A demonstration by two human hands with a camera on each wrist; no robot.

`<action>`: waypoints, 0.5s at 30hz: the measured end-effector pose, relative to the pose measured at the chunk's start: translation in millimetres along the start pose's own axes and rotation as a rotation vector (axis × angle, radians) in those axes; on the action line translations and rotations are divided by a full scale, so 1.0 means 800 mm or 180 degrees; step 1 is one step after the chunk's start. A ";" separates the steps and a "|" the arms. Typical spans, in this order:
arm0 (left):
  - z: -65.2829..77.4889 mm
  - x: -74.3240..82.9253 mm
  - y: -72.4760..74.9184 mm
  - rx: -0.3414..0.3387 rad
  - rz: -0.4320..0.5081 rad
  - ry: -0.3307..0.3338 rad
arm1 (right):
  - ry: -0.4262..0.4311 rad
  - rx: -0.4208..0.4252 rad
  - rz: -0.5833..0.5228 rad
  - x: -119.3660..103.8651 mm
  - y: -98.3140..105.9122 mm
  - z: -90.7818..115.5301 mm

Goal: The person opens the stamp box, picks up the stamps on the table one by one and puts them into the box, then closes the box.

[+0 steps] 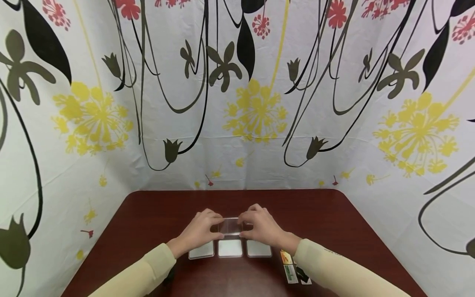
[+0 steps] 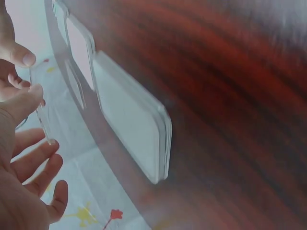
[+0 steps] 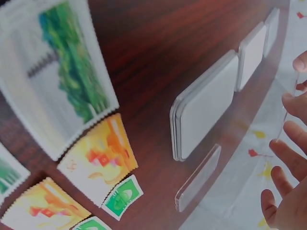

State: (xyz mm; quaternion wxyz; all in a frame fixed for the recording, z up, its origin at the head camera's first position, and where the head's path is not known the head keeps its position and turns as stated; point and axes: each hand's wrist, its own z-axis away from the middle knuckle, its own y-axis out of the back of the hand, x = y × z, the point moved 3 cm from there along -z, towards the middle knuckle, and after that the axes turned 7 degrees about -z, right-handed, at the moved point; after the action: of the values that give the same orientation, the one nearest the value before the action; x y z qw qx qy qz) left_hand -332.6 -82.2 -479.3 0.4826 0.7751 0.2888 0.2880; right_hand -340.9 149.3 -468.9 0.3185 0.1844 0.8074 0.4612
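Both hands hold a clear, thin rectangular plastic cover point(image 1: 230, 227) between them above the table. My left hand point(image 1: 199, 227) pinches its left edge between thumb and fingers, and my right hand point(image 1: 262, 226) pinches the right edge. In the left wrist view the cover point(image 2: 44, 122) appears nearly edge-on. Just in front of the hands, a left white flat case point(image 1: 201, 250), a middle one point(image 1: 230, 248) and a right one point(image 1: 259, 248) lie in a row. Another clear cover point(image 3: 197, 178) lies on the table behind the right case, partly hidden by my right hand in the head view.
Several perforated stamps, including an orange one point(image 3: 100, 158) and a small green one point(image 3: 123, 196), lie on the dark red-brown table point(image 1: 230, 280) by the right forearm. A dark object beside them is partly covered. Flower-patterned cloth point(image 1: 237, 165) hangs around the table.
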 end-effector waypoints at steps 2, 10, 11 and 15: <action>-0.003 -0.005 0.002 0.0012 -0.0012 -0.0011 | 0.0017 0.0021 0.0001 0.003 0.002 -0.004; -0.022 -0.019 0.004 0.0042 -0.0031 0.0006 | -0.0071 0.0080 -0.0025 0.018 0.001 -0.020; -0.024 -0.021 0.003 0.0039 -0.0024 0.0023 | -0.0079 0.0089 -0.0023 0.020 0.000 -0.022; -0.032 -0.028 -0.003 0.0024 0.0034 0.0068 | -0.0149 0.0090 -0.0043 0.030 -0.004 -0.028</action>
State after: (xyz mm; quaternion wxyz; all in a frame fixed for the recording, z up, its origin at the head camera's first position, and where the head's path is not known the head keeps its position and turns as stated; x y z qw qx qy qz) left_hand -366.6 -82.3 -475.9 0.4750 0.7753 0.2909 0.2978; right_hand -373.9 147.7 -471.1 0.3378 0.1942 0.8074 0.4432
